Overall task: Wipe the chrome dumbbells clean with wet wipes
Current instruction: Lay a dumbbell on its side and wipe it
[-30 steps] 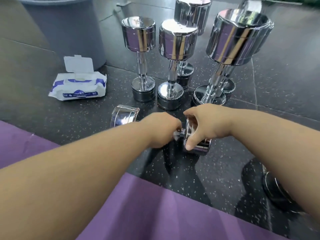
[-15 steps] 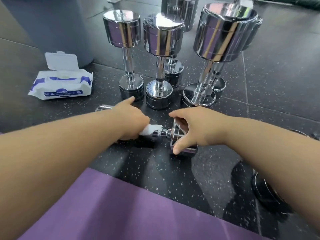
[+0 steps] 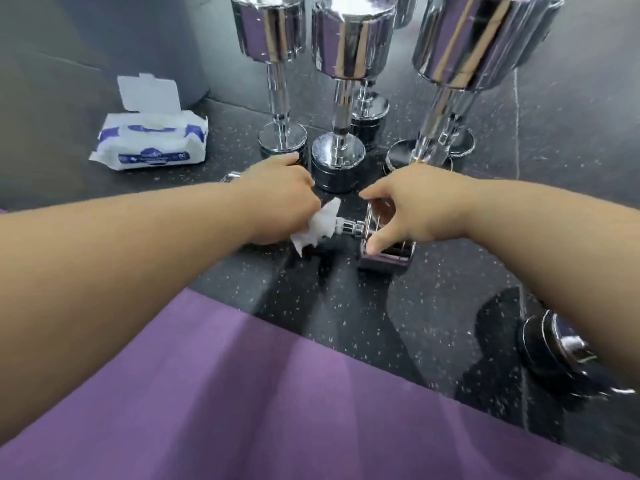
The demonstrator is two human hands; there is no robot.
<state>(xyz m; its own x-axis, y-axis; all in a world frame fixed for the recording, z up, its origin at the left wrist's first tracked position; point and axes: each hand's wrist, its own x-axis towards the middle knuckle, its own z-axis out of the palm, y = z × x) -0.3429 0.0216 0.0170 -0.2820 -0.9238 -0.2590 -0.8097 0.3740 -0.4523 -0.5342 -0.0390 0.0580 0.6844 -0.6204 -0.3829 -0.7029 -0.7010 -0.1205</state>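
- A purple mat (image 3: 242, 393) covers the near floor, its far edge running at a slant from left to near right.
- Beyond it lies dark speckled floor (image 3: 346, 306).
- At the near right, a dumbbell (image 3: 554, 344) lies on the floor, partly hidden under the right forearm.
- The left grip (image 3: 277, 199) is closed around a white wipe (image 3: 320, 225), which is bunched on the handle; a crumpled corner sticks out to the right of the fingers.
- The task dumbbell (image 3: 349, 226) lies on its side on the floor, mid-scene, just past the mat. A short stretch of its handle shows between the two hands, and a sliver of its left head shows behind the left wrist.
- The right grip (image 3: 415, 206) clasps that dumbbell's right head, with the thumb on the near side and the fingers curled over the top.
- Just beyond the hands, three dumbbells stand upright in a row: left one (image 3: 277, 64), middle one (image 3: 346, 64), large right one (image 3: 460, 46).
- A fourth one (image 3: 369, 109) stands behind the middle one.
- Far left, a wipes pack (image 3: 152, 143) lies with its lid flipped open.
- Behind the pack is a grey bin (image 3: 138, 36).
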